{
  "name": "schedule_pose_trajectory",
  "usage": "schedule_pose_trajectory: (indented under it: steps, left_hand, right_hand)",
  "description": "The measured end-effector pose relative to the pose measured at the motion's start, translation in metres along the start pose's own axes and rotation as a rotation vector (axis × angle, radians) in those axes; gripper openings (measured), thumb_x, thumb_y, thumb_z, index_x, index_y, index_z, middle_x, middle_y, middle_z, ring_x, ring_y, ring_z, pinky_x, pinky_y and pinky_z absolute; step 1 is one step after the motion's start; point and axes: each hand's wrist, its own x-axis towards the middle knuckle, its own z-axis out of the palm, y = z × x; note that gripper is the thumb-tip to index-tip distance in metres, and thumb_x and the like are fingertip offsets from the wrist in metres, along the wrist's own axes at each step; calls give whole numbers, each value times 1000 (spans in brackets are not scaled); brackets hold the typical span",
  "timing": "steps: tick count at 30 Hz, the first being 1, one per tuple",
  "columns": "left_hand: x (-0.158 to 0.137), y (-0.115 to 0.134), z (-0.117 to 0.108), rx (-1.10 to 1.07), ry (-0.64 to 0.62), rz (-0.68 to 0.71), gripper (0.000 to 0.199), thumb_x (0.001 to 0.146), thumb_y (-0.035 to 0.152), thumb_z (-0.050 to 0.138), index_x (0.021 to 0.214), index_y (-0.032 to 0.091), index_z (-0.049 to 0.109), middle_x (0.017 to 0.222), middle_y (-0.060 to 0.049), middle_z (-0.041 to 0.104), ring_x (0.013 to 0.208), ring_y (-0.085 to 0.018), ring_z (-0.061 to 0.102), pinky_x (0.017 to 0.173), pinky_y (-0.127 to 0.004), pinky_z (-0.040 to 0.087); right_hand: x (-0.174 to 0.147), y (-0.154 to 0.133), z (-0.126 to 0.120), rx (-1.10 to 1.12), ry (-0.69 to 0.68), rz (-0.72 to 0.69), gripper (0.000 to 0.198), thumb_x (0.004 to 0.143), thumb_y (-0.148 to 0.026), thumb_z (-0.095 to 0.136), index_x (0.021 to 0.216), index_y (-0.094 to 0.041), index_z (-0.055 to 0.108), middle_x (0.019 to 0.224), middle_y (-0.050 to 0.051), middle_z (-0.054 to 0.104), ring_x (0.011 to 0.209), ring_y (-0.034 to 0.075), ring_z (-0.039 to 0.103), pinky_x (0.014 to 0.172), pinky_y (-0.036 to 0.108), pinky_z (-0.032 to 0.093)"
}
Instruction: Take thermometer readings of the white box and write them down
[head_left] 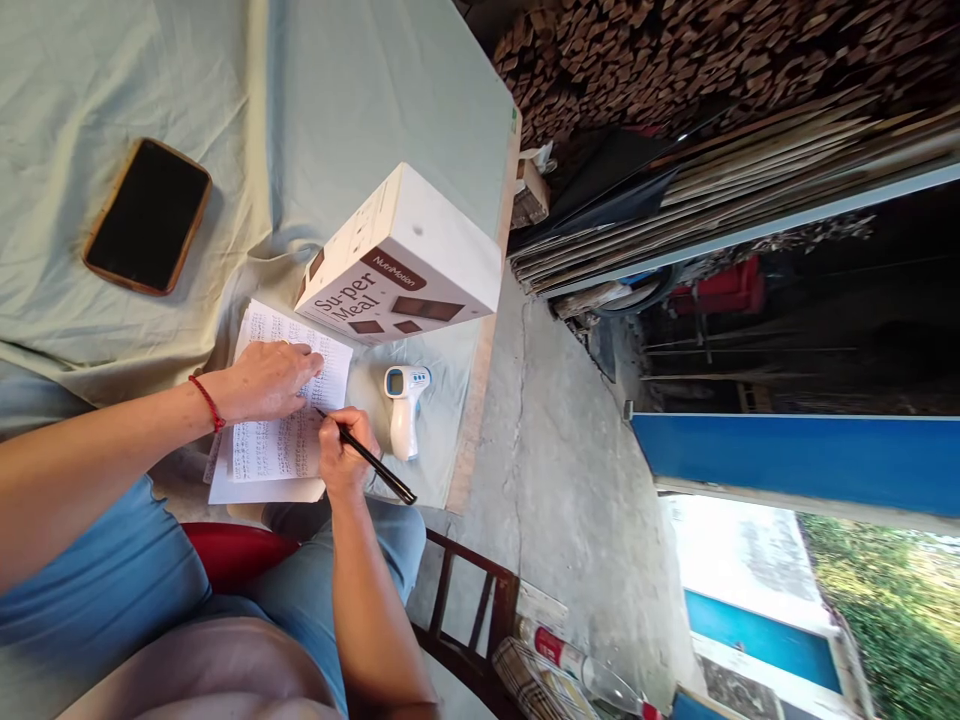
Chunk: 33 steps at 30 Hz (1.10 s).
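My left hand (271, 382), with a red cord bracelet (208, 404) at the wrist, lies over the handwritten sheets of paper (281, 455), its fingers resting on the page and holding nothing. Between the fingers of my right hand (348, 447) is a black pen (379, 467); its tip meets the page beside my left hand. Rows of small dark writing cover much of the top sheet. Just right of the paper lies a white and blue infrared thermometer (405, 410). A white NutriMotion "Su-per Meal" box (442, 260) stands past the top edge of the sheets.
A dark-screened phone or tablet in a brown case (148, 218) lies on the creased, cloth-covered table (330, 110). The wooden table edge (471, 430) borders a concrete floor (555, 450). A wooden chair (476, 620) and a plastic bottle (607, 685) are at lower right. Stacked firewood (637, 60) stands beyond.
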Motion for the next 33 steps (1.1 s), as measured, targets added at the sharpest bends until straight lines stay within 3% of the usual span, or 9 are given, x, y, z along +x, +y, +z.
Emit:
schedule_pose_trajectory:
  steps: [9,15,24,30,33]
  left_hand:
    - [-2,0,-2,10,-4,10,30,96,22,61,124,13,64,123,-14,71,102,-31,71,71,-36,45]
    - [-2,1,-3,35,-23,2,29,97,23,59,124,14,63,125,-13,70,104,-30,71,70,-35,45]
    - [0,-1,0,20,1,18,28,95,23,58,122,15,64,121,-14,71,100,-30,71,70,-35,45]
    - [6,-15,1,-131,45,20,29,89,27,62,117,17,65,104,-8,73,91,-25,70,72,-33,46]
    - [10,-30,-4,-253,208,-61,27,86,26,63,112,17,62,98,-7,71,90,-23,68,77,-33,49]
  right_hand:
    - [1,-1,0,30,46,-32,17,92,-31,54,79,-22,58,65,-3,57,56,14,51,57,27,43]
    - [-3,1,1,15,100,31,19,91,-34,49,76,-23,55,64,-2,56,57,15,52,58,28,44]
    - [-3,5,3,-34,68,-8,20,92,-34,50,78,-23,56,66,-2,57,57,15,53,58,27,47]
    - [-12,-1,5,-28,363,101,24,100,-42,54,89,-22,60,78,3,62,70,17,61,68,31,54]
    - [-11,-6,-4,4,425,166,25,104,-45,53,97,-22,61,86,5,64,77,18,63,76,34,56]
